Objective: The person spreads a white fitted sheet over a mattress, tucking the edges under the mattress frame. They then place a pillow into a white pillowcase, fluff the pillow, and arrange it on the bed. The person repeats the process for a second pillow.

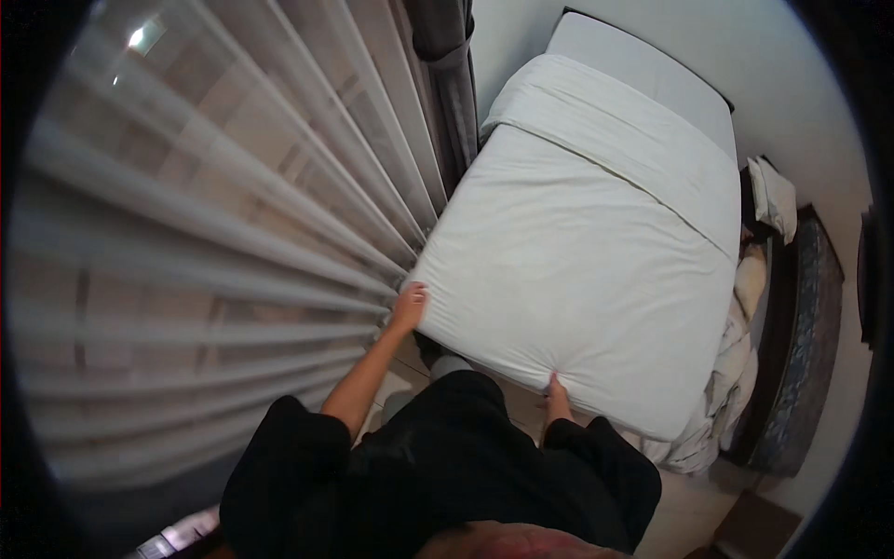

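A white fitted sheet [577, 270] covers the mattress of a bed in front of me, with fine wrinkles along its near edge. My left hand [410, 306] is closed on the sheet at the near left corner; some of its fingers are hidden. At the middle of the near edge, my right hand [556, 389] grips the sheet with the thumb on top and the fingers out of sight below. Creases fan out from that thumb. Toward the head of the bed lies a folded white cover [615, 130].
Sheer curtains [279, 186] hang close along the bed's left side, beside a dark drape [447, 93]. To the right are heaped bedding [731, 382], a pillow [771, 197] and a long dark piece of furniture [801, 345]. Tiled floor [405, 365] shows near my feet.
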{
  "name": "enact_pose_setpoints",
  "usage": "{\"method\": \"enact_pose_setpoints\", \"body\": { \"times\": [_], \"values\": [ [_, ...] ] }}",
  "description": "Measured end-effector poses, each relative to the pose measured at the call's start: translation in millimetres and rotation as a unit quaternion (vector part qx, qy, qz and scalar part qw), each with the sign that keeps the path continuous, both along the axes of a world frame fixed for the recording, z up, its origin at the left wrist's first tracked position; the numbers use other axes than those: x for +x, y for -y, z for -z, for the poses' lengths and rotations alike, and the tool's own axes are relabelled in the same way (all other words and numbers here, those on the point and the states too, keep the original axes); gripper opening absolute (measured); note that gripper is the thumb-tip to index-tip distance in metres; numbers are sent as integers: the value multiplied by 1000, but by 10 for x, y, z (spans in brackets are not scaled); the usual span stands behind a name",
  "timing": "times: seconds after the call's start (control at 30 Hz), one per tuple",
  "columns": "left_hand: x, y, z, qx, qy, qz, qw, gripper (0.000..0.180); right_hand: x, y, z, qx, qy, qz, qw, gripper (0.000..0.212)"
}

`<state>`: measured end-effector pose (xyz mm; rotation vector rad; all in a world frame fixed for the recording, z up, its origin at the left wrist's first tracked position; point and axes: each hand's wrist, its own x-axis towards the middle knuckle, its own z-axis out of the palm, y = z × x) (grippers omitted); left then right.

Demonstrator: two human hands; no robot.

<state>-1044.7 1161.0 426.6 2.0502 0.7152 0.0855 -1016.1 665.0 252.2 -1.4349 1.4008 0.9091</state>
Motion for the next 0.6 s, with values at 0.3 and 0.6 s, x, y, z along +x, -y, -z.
{"method": "enact_pose_setpoints", "body": {
  "times": [0.3,0.6],
  "values": [
    [2755,-109,-566,44,135,218,965,26,344,-1378,-1072,-343,215,-172,898,56],
    [4770,-614,-394,39,177,200,963,36,2758,-3035,-1939,-220,574,-423,666,50]
  ]
}}
